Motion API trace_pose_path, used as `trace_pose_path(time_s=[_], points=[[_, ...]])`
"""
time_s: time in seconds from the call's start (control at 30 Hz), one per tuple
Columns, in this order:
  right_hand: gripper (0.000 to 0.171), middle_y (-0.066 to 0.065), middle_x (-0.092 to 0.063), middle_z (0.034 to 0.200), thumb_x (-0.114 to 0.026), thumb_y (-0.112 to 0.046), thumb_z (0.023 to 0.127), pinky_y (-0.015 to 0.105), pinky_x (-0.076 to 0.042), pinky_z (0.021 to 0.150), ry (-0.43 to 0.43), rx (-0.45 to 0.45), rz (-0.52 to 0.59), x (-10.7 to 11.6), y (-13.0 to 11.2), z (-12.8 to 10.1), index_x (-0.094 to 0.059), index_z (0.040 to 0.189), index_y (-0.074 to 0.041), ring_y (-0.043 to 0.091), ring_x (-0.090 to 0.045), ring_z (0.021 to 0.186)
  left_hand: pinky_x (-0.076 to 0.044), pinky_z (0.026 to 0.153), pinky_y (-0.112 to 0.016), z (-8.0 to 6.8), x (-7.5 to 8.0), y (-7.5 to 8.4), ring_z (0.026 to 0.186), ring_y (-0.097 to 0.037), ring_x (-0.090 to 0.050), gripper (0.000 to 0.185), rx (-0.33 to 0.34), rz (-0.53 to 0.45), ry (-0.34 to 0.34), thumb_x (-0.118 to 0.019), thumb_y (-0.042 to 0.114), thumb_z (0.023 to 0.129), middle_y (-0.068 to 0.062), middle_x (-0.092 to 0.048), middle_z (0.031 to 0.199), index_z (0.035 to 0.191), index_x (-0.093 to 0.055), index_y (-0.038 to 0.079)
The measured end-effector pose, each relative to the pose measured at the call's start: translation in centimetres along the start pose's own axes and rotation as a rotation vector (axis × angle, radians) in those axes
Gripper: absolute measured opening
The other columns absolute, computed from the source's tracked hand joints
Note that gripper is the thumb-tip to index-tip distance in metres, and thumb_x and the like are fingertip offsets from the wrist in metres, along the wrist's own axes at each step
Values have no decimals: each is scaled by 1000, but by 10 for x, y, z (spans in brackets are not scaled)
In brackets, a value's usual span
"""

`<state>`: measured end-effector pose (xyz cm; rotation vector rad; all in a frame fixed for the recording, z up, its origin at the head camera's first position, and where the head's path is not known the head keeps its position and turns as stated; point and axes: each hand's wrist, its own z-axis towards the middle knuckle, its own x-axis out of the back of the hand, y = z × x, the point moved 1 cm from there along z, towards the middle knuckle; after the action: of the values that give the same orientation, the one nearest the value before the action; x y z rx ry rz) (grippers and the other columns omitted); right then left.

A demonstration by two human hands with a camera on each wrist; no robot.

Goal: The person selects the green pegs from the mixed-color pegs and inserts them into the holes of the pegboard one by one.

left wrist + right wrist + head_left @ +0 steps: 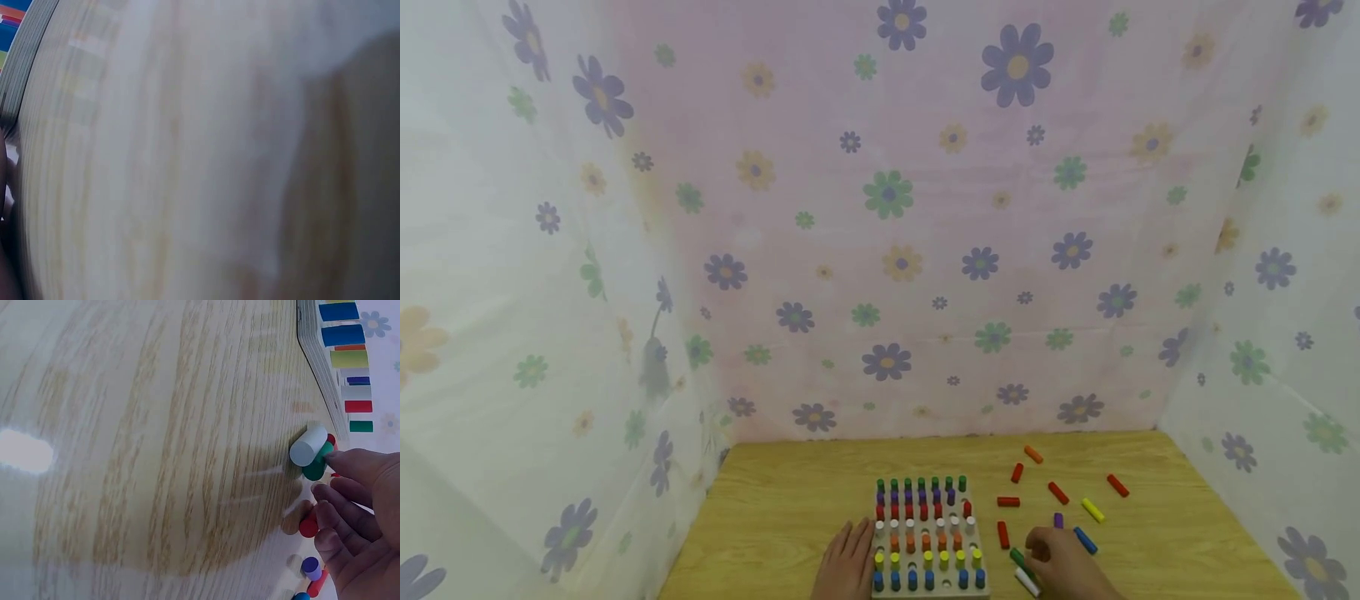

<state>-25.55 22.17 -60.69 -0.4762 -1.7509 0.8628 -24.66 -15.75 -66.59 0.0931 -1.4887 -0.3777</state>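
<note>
A wooden peg board (pixel 928 587) stands near the table's front edge, with rows of green, purple, red, white, orange, yellow and blue pegs upright in it. My left hand (pixel 846 567) lies flat on the table against the board's left side. My right hand (pixel 1060 567) is to the right of the board, over a green peg (pixel 1018 557) and a white peg (pixel 1026 582) that lie side by side. In the right wrist view a fingertip (pixel 340 461) touches the green peg (pixel 317 465) beside the white peg (pixel 308 445); no grip shows. The left wrist view is mostly blurred wood.
Loose pegs lie scattered right of the board: an orange one (pixel 1033 454), several red ones (pixel 1008 502), a yellow (pixel 1092 510), a blue (pixel 1085 540) and a purple (pixel 1057 520). Flowered cloth walls (pixel 887 250) close in the wooden table (pixel 775 517) on three sides.
</note>
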Motion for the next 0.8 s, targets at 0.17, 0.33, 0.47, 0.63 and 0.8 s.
trace_pose_path(time_s=[0.17,0.33,0.47,0.63,0.8], points=[[9,-3,-68,82,-75,-12,90,33,-55,63,-2,38,-79,-2,0,0,-72,95,-5,15,-62,73,-37,117,-55,0,0,0,142,-36,-44,57,1,6,7,-30,48,112,-6,-55,150,151,-54,14],[7,-6,-67,79,-77,-13,89,31,-54,61,11,58,-133,-4,-1,0,-72,89,-8,12,-60,70,-37,117,-54,0,-1,-1,142,-36,-44,60,-6,9,6,-26,50,112,-7,-55,150,150,-54,14],[9,-5,-64,74,-76,-12,89,29,-49,57,14,50,-149,-7,-1,1,-71,83,-10,12,-57,66,-38,117,-55,0,-2,-2,141,-36,-45,59,-16,8,15,-28,49,112,-8,-55,149,150,-54,13],[13,-2,-61,71,-75,-9,91,29,-46,56,-10,-10,-148,-10,1,4,-69,80,-8,15,-55,65,-39,115,-55,1,-3,-3,141,-37,-46,57,-26,21,30,-29,48,112,-8,-56,148,149,-55,13],[11,0,-61,72,-71,-8,92,30,-47,56,-36,-41,-120,-7,1,4,-68,82,-5,17,-56,65,-39,116,-55,2,-2,-2,140,-37,-45,58,-28,15,15,-28,48,112,-9,-56,148,150,-54,12]])
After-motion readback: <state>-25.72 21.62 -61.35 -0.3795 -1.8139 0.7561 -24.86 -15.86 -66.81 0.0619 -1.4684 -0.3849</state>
